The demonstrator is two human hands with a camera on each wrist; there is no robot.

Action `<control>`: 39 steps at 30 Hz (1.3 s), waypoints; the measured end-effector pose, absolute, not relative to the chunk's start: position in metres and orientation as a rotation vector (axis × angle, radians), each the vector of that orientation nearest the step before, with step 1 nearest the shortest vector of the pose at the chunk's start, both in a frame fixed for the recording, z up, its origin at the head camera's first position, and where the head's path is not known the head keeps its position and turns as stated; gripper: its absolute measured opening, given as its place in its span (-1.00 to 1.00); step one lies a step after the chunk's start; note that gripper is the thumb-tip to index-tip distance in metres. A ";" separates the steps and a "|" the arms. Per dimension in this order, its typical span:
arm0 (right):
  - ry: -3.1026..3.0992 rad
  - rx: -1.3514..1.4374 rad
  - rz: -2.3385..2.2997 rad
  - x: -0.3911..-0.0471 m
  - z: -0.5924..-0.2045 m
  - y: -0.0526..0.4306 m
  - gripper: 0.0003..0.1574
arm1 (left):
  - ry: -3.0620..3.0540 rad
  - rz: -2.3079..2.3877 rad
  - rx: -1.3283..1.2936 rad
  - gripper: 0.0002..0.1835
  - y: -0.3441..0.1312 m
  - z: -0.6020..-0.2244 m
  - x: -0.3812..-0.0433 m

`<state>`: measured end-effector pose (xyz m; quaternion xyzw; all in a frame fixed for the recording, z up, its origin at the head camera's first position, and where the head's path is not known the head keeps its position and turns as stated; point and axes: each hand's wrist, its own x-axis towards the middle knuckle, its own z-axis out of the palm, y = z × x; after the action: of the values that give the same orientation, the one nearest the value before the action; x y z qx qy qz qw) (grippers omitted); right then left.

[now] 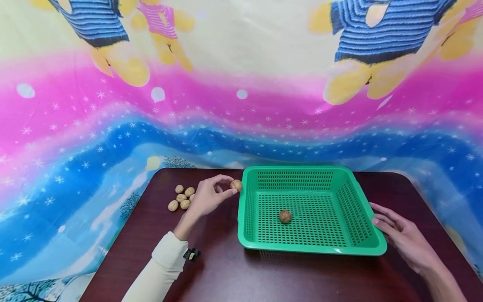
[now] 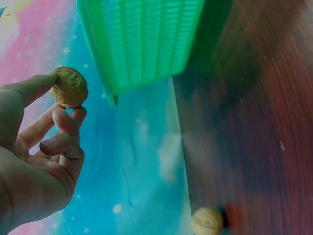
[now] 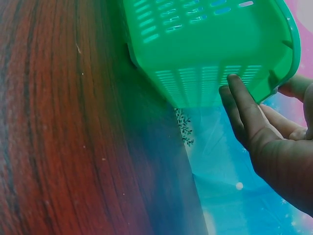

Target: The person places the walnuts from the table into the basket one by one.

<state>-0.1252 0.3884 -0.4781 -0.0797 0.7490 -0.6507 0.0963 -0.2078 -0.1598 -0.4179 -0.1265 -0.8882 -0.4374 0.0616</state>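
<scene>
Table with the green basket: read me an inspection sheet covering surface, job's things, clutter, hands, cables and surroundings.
Surface: dark reddish-brown table, with a glossy top.
Job's things: green basket upright, with one walnut inside; at least six loose walnuts on the table to the basket's left, one partly hidden.
Clutter: nothing seen.
Hands: left hand pinches another walnut by the basket's left rim; right hand holds the basket's right side, fingers along the outer wall.
Cables: nothing seen.
Surroundings: printed cloth behind the table, pink and blue with snowflakes and bear-like figures.
</scene>
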 end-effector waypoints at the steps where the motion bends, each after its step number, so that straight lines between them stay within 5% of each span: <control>1: 2.220 -0.236 -1.926 -0.125 -0.478 0.388 -0.24 | -2.681 -1.326 -0.392 -0.66 -0.157 -0.417 -0.208; 39: 2.131 -0.271 -2.007 -0.124 -0.479 0.389 -0.26 | -2.802 -1.302 -0.887 -0.71 -0.038 -0.425 -0.207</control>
<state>-0.1241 0.3885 -0.4791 -0.0916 0.7213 -0.6792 0.1006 -0.2075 -0.0384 -0.4249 -0.2757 -0.8711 -0.4048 -0.0364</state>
